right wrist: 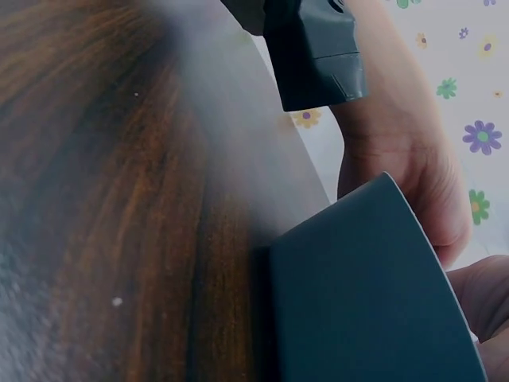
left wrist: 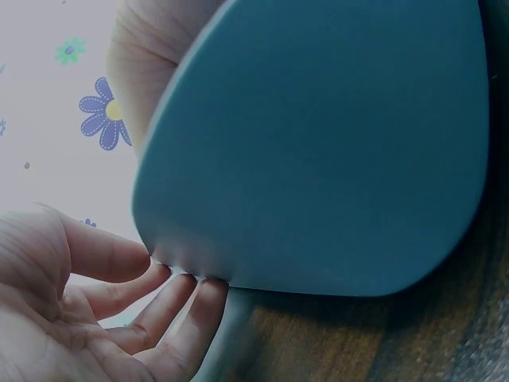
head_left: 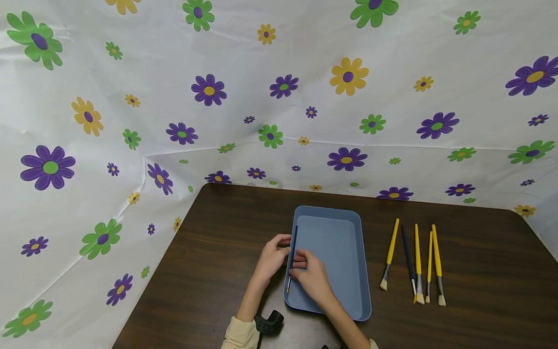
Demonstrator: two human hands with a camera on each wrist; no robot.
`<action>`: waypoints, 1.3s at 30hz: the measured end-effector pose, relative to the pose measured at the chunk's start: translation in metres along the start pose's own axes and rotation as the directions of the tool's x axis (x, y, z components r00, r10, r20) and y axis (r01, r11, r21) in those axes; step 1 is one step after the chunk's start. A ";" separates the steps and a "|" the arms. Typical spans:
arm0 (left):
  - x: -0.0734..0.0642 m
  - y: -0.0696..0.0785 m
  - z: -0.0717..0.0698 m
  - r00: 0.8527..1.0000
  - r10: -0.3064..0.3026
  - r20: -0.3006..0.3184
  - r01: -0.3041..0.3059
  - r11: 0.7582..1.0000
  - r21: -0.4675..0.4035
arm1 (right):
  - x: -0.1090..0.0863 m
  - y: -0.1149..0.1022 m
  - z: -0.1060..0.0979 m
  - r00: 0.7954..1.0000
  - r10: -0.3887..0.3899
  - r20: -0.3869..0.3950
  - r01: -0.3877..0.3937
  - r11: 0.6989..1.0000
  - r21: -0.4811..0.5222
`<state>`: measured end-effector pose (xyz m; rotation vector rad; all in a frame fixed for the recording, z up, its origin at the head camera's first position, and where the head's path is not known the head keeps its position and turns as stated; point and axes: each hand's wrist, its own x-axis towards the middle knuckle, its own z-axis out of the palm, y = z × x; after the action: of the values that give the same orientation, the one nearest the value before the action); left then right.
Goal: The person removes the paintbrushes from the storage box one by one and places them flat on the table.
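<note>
A blue-grey tray (head_left: 331, 261) lies on the table. Inside it, along the left wall, is a thin dark-handled paintbrush (head_left: 294, 238), bristles toward the near end. My right hand (head_left: 313, 277) reaches over the near part of the tray and pinches this brush about its lower half; the fingertips partly cover the contact. At the tray's left side, my left hand (head_left: 272, 257) touches the rim with its fingers extended. From the left wrist view, several of that hand's fingertips (left wrist: 208, 296) rest against the tray's outer wall (left wrist: 318, 159).
Right of the tray lie several paintbrushes: a yellow-handled one (head_left: 392, 247) nearest the tray, a dark-handled one (head_left: 408, 254), and more yellow ones (head_left: 437, 252) beside it. A flowered white sheet (head_left: 305, 97) hangs behind the brown table (head_left: 209, 271).
</note>
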<state>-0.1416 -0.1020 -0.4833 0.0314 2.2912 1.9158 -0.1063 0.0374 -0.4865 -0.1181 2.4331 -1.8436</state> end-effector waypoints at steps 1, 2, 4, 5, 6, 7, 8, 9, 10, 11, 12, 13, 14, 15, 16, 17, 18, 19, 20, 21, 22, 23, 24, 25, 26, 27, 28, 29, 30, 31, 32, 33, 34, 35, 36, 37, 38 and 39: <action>0.001 -0.002 0.000 1.000 0.002 0.000 -0.002 1.000 0.001 | 0.000 0.000 0.000 1.000 -0.006 0.000 0.006 1.000 -0.001; -0.002 0.003 0.000 1.000 0.004 0.001 -0.004 1.000 0.000 | 0.000 0.001 0.000 1.000 -0.008 0.003 0.008 1.000 -0.003; -0.004 0.008 0.000 1.000 -0.001 0.002 0.001 1.000 0.001 | 0.000 0.001 0.000 1.000 -0.012 0.011 0.012 1.000 0.007; -0.003 0.008 0.000 1.000 -0.003 0.003 0.003 1.000 0.003 | 0.000 0.002 0.000 1.000 -0.012 0.016 0.012 1.000 0.013; -0.003 0.009 0.000 1.000 -0.006 0.001 0.006 1.000 0.001 | 0.000 0.002 0.000 1.000 -0.009 0.021 0.008 1.000 0.026; -0.004 0.009 0.000 1.000 -0.005 0.001 0.005 1.000 0.001 | 0.000 0.002 0.000 1.000 -0.003 0.027 0.002 0.999 0.040; -0.003 0.009 0.001 1.000 -0.001 0.001 0.001 1.000 -0.001 | 0.000 0.003 0.000 0.999 0.003 0.034 -0.005 0.998 0.057; 0.001 0.002 0.001 1.000 -0.001 0.000 0.001 1.000 -0.002 | 0.000 0.003 0.000 0.999 0.007 0.041 -0.010 0.997 0.078; 0.003 -0.003 0.001 1.000 0.000 -0.002 0.000 1.000 -0.004 | 0.000 0.003 0.000 0.999 0.010 0.045 -0.014 0.996 0.092; 0.004 -0.005 0.000 1.000 0.003 -0.002 -0.003 1.000 -0.009 | 0.000 0.003 0.000 0.999 0.014 0.050 -0.019 0.994 0.105; 0.004 -0.005 0.000 1.000 0.003 -0.003 -0.003 1.000 -0.013 | 0.000 0.003 0.000 0.998 0.016 0.056 -0.022 0.993 0.118; 0.004 -0.006 -0.001 1.000 0.003 -0.003 -0.003 1.000 -0.014 | 0.000 0.003 0.000 0.998 0.016 0.060 -0.023 0.992 0.124; 0.004 -0.007 -0.001 1.000 0.002 -0.004 -0.002 1.000 -0.016 | 0.000 0.003 0.000 0.998 0.017 0.065 -0.025 0.991 0.128; 0.003 -0.006 -0.001 1.000 -0.001 -0.005 0.001 1.000 -0.015 | 0.001 0.003 0.001 0.998 0.016 0.069 -0.025 0.992 0.125; 0.003 -0.006 -0.001 1.000 -0.002 -0.006 0.002 1.000 -0.015 | 0.001 0.002 0.001 0.997 0.015 0.070 -0.023 0.993 0.119; 0.003 -0.006 -0.001 1.000 0.000 -0.007 0.000 1.000 -0.013 | 0.001 0.003 0.001 0.997 0.015 0.072 -0.023 0.993 0.115; 0.003 -0.006 -0.001 1.000 0.000 -0.008 0.000 1.000 -0.012 | 0.001 0.003 0.001 0.997 0.014 0.072 -0.021 0.994 0.109; 0.002 -0.006 -0.001 1.000 0.000 -0.009 0.000 1.000 -0.013 | 0.001 0.003 0.001 0.997 0.012 0.071 -0.019 0.995 0.099; 0.002 -0.007 -0.001 1.000 -0.002 -0.010 0.002 1.000 -0.012 | 0.001 0.003 0.002 0.997 0.013 0.071 -0.019 0.995 0.096; 0.002 -0.007 -0.001 1.000 -0.001 -0.011 0.000 1.000 -0.011 | 0.001 0.003 0.002 0.997 0.011 0.071 -0.018 0.996 0.092; 0.002 -0.008 -0.001 1.000 0.002 -0.011 -0.002 1.000 -0.011 | 0.001 0.004 0.002 0.997 0.011 0.072 -0.017 0.996 0.089; 0.002 -0.008 -0.001 1.000 0.003 -0.011 -0.003 1.000 -0.010 | 0.001 0.004 0.002 0.997 0.012 0.074 -0.018 0.996 0.091; 0.002 -0.009 -0.001 1.000 0.002 -0.011 -0.003 1.000 -0.010 | 0.001 0.004 0.002 0.997 0.010 0.077 -0.017 0.996 0.088; 0.002 -0.009 -0.001 1.000 0.003 -0.011 -0.003 1.000 -0.007 | 0.001 0.004 0.002 0.997 0.008 0.077 -0.014 0.997 0.082; 0.002 -0.009 -0.001 1.000 0.001 -0.011 -0.001 1.000 -0.005 | 0.001 0.005 0.002 0.997 0.004 0.077 -0.010 0.997 0.075; 0.002 -0.009 -0.001 1.000 0.000 -0.010 0.000 1.000 -0.005 | 0.001 0.005 0.002 0.997 0.001 0.077 -0.006 0.998 0.064; 0.002 -0.010 -0.001 1.000 0.001 -0.009 -0.001 1.000 -0.007 | 0.001 0.005 0.002 0.997 0.001 0.077 -0.005 0.998 0.058; 0.002 -0.010 0.000 1.000 0.000 -0.009 0.000 1.000 -0.008 | 0.001 0.004 0.002 0.997 0.000 0.076 -0.004 0.999 0.054; 0.003 -0.010 0.000 1.000 0.002 -0.009 -0.002 1.000 -0.009 | 0.001 0.004 0.001 0.997 0.000 0.075 -0.004 0.999 0.048; 0.003 -0.010 0.000 1.000 0.002 -0.009 -0.002 1.000 -0.009 | 0.001 0.003 0.001 0.997 0.001 0.073 -0.004 0.999 0.045; 0.003 -0.010 0.000 1.000 0.001 -0.009 -0.001 1.000 -0.010 | 0.001 0.003 0.001 0.997 0.005 0.072 -0.008 0.999 0.046; 0.003 -0.010 0.001 1.000 0.000 -0.009 0.000 1.000 -0.011 | 0.000 0.003 0.001 0.997 0.010 0.072 -0.014 0.999 0.052; 0.003 -0.010 0.001 1.000 0.000 -0.008 0.000 1.000 -0.011 | 0.000 0.002 0.000 0.997 0.015 0.070 -0.020 0.998 0.058; 0.003 -0.010 0.001 1.000 0.000 -0.006 0.000 1.000 -0.009 | 0.000 0.002 0.000 0.997 0.020 0.069 -0.025 0.998 0.062; 0.003 -0.009 0.001 1.000 0.000 -0.005 0.000 1.000 -0.007 | 0.000 0.002 0.000 0.997 0.026 0.068 -0.030 0.997 0.066; 0.003 -0.009 0.001 1.000 0.001 -0.005 -0.001 1.000 -0.008 | 0.000 0.002 0.000 0.997 0.032 0.068 -0.036 0.997 0.071; 0.003 -0.008 0.001 1.000 0.000 -0.004 0.000 1.000 -0.009 | 0.000 0.002 -0.001 0.997 0.037 0.068 -0.042 0.996 0.076; 0.003 -0.008 0.001 1.000 0.002 -0.004 -0.002 1.000 -0.009 | 0.001 0.002 -0.001 0.997 0.043 0.070 -0.049 0.995 0.085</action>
<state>-0.1434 -0.1021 -0.4919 0.0290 2.2861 1.9286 -0.1069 0.0385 -0.4879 -0.1157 2.2873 -1.8902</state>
